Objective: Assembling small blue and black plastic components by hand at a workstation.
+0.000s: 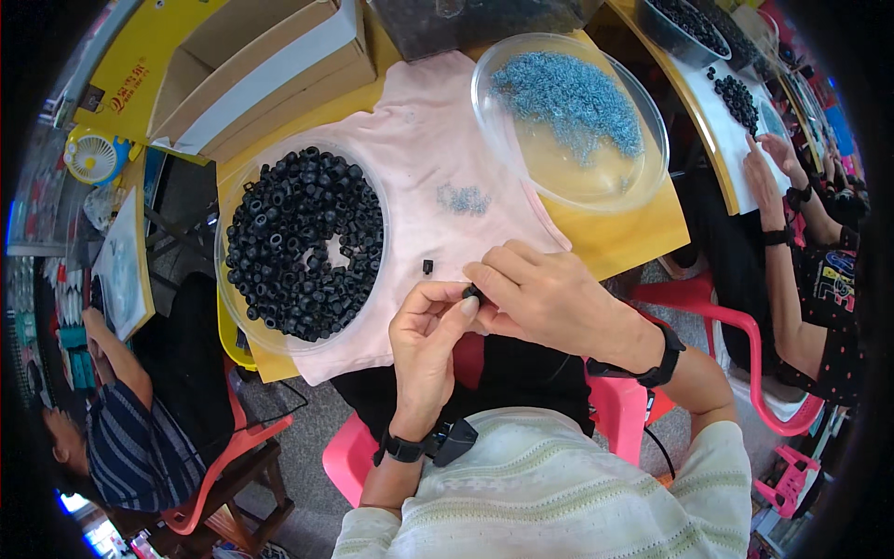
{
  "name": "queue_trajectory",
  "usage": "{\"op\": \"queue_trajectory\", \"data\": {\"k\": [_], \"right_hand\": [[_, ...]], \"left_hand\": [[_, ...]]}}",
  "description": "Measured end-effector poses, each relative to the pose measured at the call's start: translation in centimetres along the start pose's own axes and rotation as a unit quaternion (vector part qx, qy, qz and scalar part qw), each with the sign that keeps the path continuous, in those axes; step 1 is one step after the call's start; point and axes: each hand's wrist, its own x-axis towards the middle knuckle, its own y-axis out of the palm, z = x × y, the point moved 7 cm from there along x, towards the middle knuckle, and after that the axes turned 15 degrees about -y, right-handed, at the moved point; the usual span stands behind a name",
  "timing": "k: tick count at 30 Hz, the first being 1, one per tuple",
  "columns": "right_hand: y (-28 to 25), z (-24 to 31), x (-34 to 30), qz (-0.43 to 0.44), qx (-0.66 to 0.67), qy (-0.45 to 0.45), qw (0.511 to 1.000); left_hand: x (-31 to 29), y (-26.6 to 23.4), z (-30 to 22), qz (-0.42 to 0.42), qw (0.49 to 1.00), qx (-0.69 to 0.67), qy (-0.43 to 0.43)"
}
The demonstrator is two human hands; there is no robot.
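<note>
My left hand (424,340) and my right hand (549,298) meet at the near edge of a pink cloth. Between their fingertips they pinch a small black plastic part (472,293), mostly covered by the fingers. A similar black part (427,266) lies alone on the cloth (410,121), just beyond my left fingers. To the left, a round clear tray (222,270) holds many such black pieces (303,214). A second round clear tray (559,182), far right, contains tiny blue-grey metallic pieces (568,102); a small heap (463,198) of them rests on the cloth.
A cardboard box (270,84) and a dark bin (475,23) stand at the table's far side. People sit at both sides: a person's hands (768,172) near a right-hand table, a striped shirt (140,438) at left. A pink chair (349,456) is under me.
</note>
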Motion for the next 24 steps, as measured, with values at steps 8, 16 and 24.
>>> {"op": "queue_trajectory", "data": {"k": [8,16,24], "right_hand": [[1.0,-0.3,-0.1,0.080,-0.022,-0.044,0.996],[2.4,-0.4,-0.5,0.141,-0.011,-0.036,0.989],[2.4,0.6,-0.9,0.100,-0.061,-0.040,0.992]], "left_hand": [[0.2,0.4,0.2,-0.005,0.993,0.079,-0.092],[0.4,0.1,0.1,0.021,0.987,0.117,-0.108],[0.3,-0.5,1.0,0.041,0.992,0.065,-0.097]]}}
